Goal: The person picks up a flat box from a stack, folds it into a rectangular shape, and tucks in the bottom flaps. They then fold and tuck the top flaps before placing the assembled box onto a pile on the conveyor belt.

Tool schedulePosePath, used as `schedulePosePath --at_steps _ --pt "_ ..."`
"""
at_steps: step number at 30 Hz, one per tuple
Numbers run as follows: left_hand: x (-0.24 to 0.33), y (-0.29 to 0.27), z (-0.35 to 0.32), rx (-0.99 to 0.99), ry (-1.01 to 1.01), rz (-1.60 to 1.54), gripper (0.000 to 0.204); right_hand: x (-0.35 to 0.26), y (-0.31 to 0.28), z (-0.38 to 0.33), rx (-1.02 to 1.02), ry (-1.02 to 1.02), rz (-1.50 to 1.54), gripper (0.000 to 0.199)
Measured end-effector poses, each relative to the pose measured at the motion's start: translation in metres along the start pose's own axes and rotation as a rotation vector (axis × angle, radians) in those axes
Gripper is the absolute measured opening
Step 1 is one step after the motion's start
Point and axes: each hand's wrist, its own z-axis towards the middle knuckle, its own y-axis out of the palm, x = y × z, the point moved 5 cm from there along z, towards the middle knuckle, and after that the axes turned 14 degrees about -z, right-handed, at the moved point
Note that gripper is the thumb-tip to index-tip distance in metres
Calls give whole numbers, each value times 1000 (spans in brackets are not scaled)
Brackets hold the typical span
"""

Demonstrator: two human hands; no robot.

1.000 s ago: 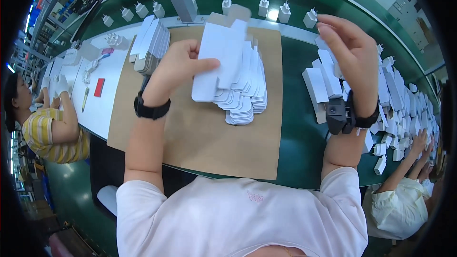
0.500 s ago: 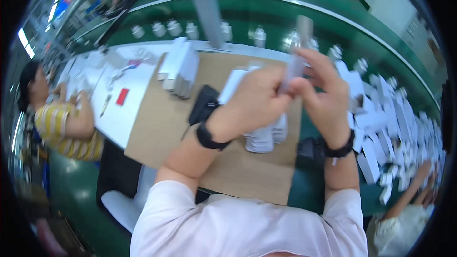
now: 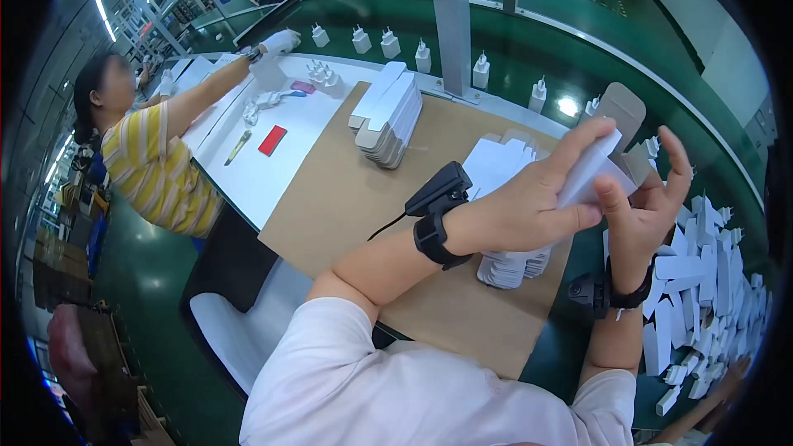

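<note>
A small white carton (image 3: 585,175) is held up over the right part of the bench, with its grey-lined end flap (image 3: 623,109) standing open. My left hand (image 3: 529,202) grips it between thumb and fingers. The thumb of my right hand (image 3: 648,206) touches the carton's near side, while its fingers are spread apart. Below my left hand, a stack of flat white cartons (image 3: 505,268) lies on the brown cardboard sheet (image 3: 454,326). Another stack of flat cartons (image 3: 388,120) lies farther left.
White plug adapters (image 3: 423,56) stand in a row on the green conveyor (image 3: 529,33) behind a metal post (image 3: 453,25). Folded white cartons (image 3: 686,281) heap up at right. A co-worker (image 3: 149,149) in yellow stripes reaches toward the conveyor at left. A red object (image 3: 273,141) lies nearby.
The carton has turned, and its end flaps now show spread open. My right hand's fingers have spread out. The view has shifted, and the co-worker's gloved hand now reaches the conveyor edge.
</note>
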Motion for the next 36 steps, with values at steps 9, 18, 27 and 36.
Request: schedulePosePath --at_steps 9,18,27,36 --pt "-17 4 -7 115 -178 -395 49 44 9 -8 -318 243 221 32" --pt "-18 -5 -1 118 -230 -564 64 8 8 -7 17 -196 -15 22" --pt "-22 -13 -7 20 -312 -250 74 21 -2 4 -366 166 143 27" --pt "-15 -11 -8 -11 -350 -116 75 26 -4 3 -418 270 118 25"
